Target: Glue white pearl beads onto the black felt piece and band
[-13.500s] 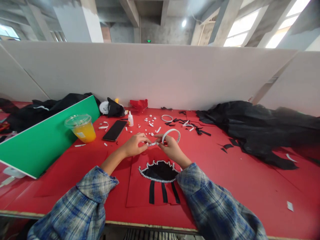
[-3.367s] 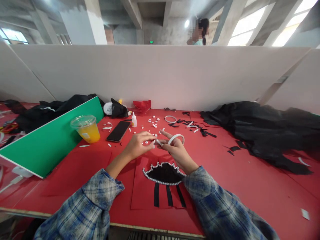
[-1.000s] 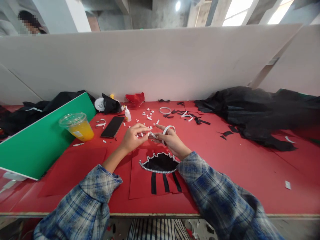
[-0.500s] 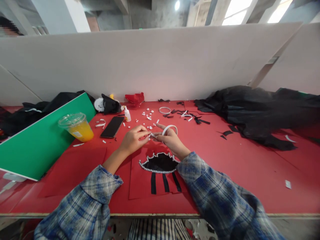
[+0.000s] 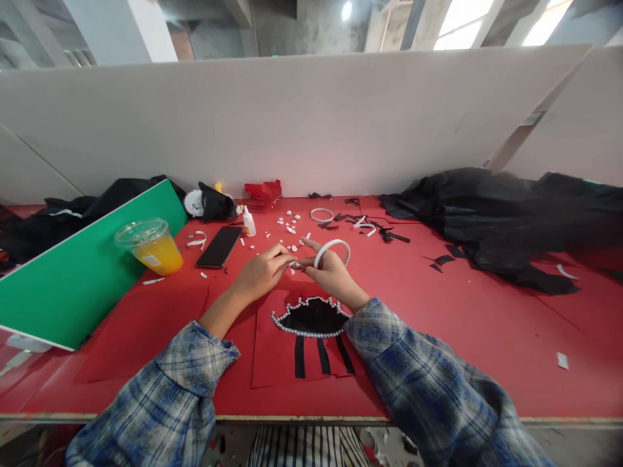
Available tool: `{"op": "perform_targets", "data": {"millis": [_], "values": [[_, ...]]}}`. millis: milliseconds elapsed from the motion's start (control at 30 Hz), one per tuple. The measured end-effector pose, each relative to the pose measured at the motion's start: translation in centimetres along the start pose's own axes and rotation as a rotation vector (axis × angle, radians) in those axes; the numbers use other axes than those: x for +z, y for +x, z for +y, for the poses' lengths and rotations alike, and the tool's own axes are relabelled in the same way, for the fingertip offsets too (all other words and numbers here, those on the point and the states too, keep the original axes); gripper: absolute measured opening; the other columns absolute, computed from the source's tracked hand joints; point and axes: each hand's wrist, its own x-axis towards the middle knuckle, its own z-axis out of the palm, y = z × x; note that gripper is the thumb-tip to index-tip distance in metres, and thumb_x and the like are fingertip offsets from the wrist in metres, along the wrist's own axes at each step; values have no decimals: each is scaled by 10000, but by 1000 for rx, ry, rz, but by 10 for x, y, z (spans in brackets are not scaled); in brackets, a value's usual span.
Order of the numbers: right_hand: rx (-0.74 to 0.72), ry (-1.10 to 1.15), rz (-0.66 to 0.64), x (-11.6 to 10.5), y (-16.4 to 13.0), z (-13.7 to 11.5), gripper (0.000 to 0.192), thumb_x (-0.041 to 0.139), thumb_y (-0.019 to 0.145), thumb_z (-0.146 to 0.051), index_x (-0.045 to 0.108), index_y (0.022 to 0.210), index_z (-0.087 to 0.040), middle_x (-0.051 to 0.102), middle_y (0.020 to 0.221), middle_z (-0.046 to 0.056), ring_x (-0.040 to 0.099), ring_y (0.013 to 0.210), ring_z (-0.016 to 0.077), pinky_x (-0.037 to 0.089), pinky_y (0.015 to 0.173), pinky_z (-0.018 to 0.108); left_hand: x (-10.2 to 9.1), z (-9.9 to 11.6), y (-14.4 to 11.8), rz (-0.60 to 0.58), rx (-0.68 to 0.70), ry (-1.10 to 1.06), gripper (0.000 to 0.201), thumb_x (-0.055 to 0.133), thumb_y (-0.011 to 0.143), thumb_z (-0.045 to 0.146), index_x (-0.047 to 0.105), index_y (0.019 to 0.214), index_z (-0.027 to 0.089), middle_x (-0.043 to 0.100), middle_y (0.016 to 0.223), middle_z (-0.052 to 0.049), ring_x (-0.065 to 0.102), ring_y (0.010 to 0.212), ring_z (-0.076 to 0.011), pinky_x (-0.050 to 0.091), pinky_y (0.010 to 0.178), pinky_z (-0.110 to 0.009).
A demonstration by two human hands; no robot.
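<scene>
Over the middle of the red table, my left hand [image 5: 263, 271] is closed, its fingertips pinching a small white piece [image 5: 294, 264]. The fingertips of my right hand [image 5: 333, 275] meet it there, one finger stretched out. Against my right hand stands a thin white ring like a narrow roll of tape [image 5: 348, 251], partly hidden by the fingers. Below both hands lies a red sheet [image 5: 272, 363]. On it is a black shape [image 5: 314, 318] edged with silver beads, with black strips [image 5: 323, 357] running down from it.
White bits [image 5: 291, 229], a second white ring [image 5: 322, 215] and black scraps [image 5: 387, 233] lie beyond my hands. To the left are a phone [image 5: 220, 247], a small white bottle [image 5: 248, 222], a cup of orange drink [image 5: 158, 250] and a green board [image 5: 63, 292]. Black cloth [image 5: 462, 207] is at right.
The fingertips of my hands have shifted slightly around the small white piece. The ring at my right hand has tilted a little to the right.
</scene>
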Motion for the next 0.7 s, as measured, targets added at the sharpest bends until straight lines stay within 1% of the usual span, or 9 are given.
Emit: {"op": "perform_targets", "data": {"millis": [67,133,267,367,433,533,633,700], "values": [[-15,-31,-4,0,0,1,689,467,726,21,302,1383,-106,723,883,66,660,916,196,485,880,375,1,0,-1,-18,-12,-6,214,417,896,143,600,1004,168,577,954,-63,598,840,-153,491,718,-267],[-21,-33,-3,0,0,0,685,472,729,9,304,1383,-107,724,874,61,660,912,194,486,875,368,2,0,-1,-10,-21,-37,219,412,892,128,603,994,163,576,944,-63,593,832,-152,488,715,-270],[-6,46,-17,0,-1,-6,647,482,737,-7,337,1360,-107,724,853,57,663,896,187,470,910,376,5,0,2,78,-59,-196,187,438,878,107,620,890,147,587,848,-44,580,749,-127,477,692,-250],[13,118,-16,0,-1,-8,617,482,733,-15,369,1331,-114,723,850,56,664,895,185,456,935,387,7,0,4,124,-113,-300,165,470,865,117,631,853,148,598,806,-34,578,719,-117,475,681,-239],[27,143,-9,0,-1,-6,592,493,730,-35,391,1310,-106,722,856,65,659,913,193,443,950,408,8,0,5,131,-168,-359,159,481,861,139,639,846,145,605,810,-40,581,718,-121,477,660,-236],[32,147,-5,-1,1,-2,528,518,719,-64,471,1243,-106,720,878,85,650,939,214,432,955,440,9,0,5,115,-275,-471,163,497,851,194,652,844,142,610,838,-56,579,695,-124,482,598,-225],[31,147,-16,-2,2,0,469,519,713,-76,535,1180,-114,717,895,101,646,953,231,429,952,461,9,3,6,106,-387,-610,184,524,829,262,657,847,137,602,847,-58,568,637,-115,490,537,-218],[32,154,-19,-2,2,1,466,520,709,-77,542,1173,-113,716,904,106,645,958,235,429,952,464,10,5,7,109,-458,-698,211,542,810,305,653,851,130,595,833,-49,554,588,-100,493,512,-215]]}}
